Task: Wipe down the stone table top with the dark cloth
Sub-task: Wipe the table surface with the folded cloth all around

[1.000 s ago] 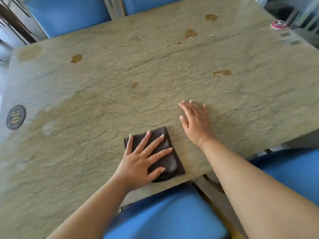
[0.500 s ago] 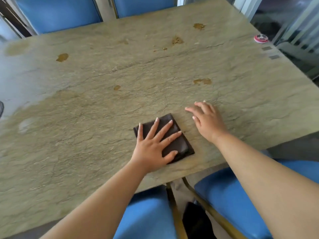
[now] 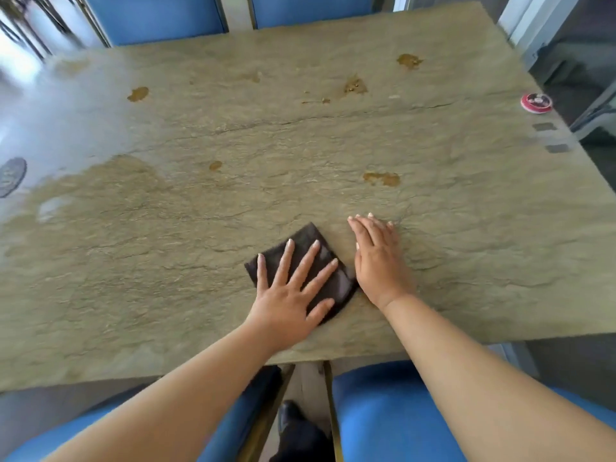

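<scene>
The left hand lies flat with its fingers spread wide, palm pressing down on the dark cloth, which sits folded into a small square near the near edge of the stone table top, at about 6 o'clock on the slab. The right hand rests palm-down and open on the bare stone just beside the cloth, at the cloth's 3 o'clock, with its thumb side touching or almost touching the cloth's right edge; it grips nothing. Brown stains mark the surface: one at 12 o'clock from the right hand, a small one at 11 o'clock from the cloth, a crumbly one and another toward the far edge, and one at the far left. A darker damp-looking patch spreads over the near half of the stone, while the far left part looks paler and glossy. A red round disc sits at the table's right edge, about 2 o'clock, and a dark round disc at the left edge, about 9 o'clock. Blue chairs stand below the near edge, and more blue chair backs beyond the far edge.
</scene>
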`<state>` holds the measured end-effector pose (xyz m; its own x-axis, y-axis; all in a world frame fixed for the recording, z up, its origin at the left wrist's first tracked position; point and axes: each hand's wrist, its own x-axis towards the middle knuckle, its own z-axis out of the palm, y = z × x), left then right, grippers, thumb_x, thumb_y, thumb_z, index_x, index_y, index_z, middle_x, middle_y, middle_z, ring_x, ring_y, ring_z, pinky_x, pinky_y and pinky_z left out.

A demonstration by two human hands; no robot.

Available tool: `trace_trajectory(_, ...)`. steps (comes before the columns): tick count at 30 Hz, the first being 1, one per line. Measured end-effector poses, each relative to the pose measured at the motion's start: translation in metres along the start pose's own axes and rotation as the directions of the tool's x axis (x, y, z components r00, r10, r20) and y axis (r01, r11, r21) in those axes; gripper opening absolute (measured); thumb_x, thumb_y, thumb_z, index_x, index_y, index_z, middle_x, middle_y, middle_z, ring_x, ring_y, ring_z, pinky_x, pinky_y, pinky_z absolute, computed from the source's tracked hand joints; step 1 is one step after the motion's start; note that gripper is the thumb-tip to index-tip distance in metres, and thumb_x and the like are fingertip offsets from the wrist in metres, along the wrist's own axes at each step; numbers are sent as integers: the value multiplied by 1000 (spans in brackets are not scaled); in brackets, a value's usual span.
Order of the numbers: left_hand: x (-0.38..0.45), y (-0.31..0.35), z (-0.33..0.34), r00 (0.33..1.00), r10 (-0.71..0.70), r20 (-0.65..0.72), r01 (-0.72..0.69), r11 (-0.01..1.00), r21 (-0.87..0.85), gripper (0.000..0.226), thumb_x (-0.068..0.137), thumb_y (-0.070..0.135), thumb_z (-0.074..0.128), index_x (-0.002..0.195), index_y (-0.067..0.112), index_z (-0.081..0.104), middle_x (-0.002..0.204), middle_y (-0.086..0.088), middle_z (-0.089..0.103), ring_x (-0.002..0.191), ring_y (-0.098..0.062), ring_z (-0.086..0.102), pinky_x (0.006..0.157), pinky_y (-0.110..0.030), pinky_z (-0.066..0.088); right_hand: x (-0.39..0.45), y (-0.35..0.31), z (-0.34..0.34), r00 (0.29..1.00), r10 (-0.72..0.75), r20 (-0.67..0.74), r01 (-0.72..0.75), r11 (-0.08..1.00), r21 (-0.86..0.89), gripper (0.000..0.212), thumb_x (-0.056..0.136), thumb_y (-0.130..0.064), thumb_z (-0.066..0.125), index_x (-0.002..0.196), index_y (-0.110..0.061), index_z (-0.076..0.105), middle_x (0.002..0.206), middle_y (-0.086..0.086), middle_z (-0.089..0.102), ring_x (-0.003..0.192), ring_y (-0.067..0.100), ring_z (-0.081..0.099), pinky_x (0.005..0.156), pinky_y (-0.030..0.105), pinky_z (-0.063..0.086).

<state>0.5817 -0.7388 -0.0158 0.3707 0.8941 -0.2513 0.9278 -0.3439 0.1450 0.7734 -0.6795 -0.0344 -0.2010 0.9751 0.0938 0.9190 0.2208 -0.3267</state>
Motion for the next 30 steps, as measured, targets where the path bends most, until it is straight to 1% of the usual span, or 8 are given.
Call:
trace_trajectory(4, -33, -42, 0, 949, 301, 92, -309, 946, 94, 61, 94, 68, 22, 147, 55, -5, 160, 17, -16, 147, -24, -20, 113, -65, -7, -1, -1, -3, 1000, -7, -4, 8, 999, 41, 57, 86, -18, 25, 138, -9, 46, 139, 9, 50, 135, 30, 38, 114, 53, 25)
trace_trajectory(8, 16, -56, -12, 999, -41, -21, 41, 999, 23, 61, 89, 73, 16, 143, 61, -7, 158, 22, -17, 146, -18, -23, 113, -65, -5, 1, 1, 1, 1000, -28, -11, 28, 999, 39, 56, 85, -16, 28, 136, -8, 48, 137, 10, 51, 133, 31, 41, 112, 55, 28)
trace_trajectory(13, 57, -17, -16, 915, -402, -18, 396, 907, -142, 60, 91, 68, 13, 146, 54, -7, 159, 16, -20, 145, -24, -27, 109, -64, -17, -1, 9, -2, 999, -35, -2, 35, 988, 153, 51, 92, 1, 39, 142, -10, 43, 145, 9, 44, 140, 27, 32, 119, 36, 9)
trace_trajectory(19, 18, 33, -3, 998, 51, 45, -50, 998, -39, 60, 94, 65, 13, 146, 52, -13, 158, 18, -23, 143, -20, -31, 110, -60, -21, -3, 23, -24, 971, 105, 217, -176, 924, 340, 53, 99, -4, 34, 147, -25, 34, 155, 6, 32, 142, 21, 30, 115, 33, 26)
trace_trajectory(22, 10, 35, -9, 986, 168, 21, -154, 941, -303, 55, 100, 50, 27, 150, 48, 3, 160, 20, -2, 148, -10, -13, 118, -51, -12, -4, 17, -28, 955, 190, 228, -269, 879, 394, 48, 98, -6, 37, 143, -21, 41, 150, 6, 40, 138, 22, 37, 113, 30, 29)
trace_trajectory(24, 12, 21, -16, 993, -15, -121, -56, 823, -565, 54, 101, 37, 37, 151, 39, 18, 160, 15, 15, 148, -6, 3, 122, -44, 1, -9, -2, -31, 953, 271, 138, -303, 884, 355, 45, 94, -4, 43, 138, -12, 47, 146, 12, 44, 135, 26, 39, 112, 31, 29)
trace_trajectory(27, 20, -5, -19, 920, -367, -139, 216, 769, -601, 49, 103, 36, 32, 151, 33, 25, 160, 14, 15, 148, -5, 0, 121, -36, -5, -31, -43, -23, 987, 140, -81, -138, 990, 31, 35, 88, -21, 53, 122, -11, 55, 128, 15, 48, 120, 32, 45, 105, 45, 38)
trace_trajectory(30, 31, -13, -17, 845, -528, -79, 345, 654, -674, 46, 104, 34, 24, 148, 27, 33, 160, 12, 20, 148, -5, 0, 121, -36, -8, -50, -65, -7, 953, -168, 253, 207, 969, -136, 59, 93, -50, 31, 145, -20, 33, 151, 16, 27, 143, 32, 17, 118, 54, 7)
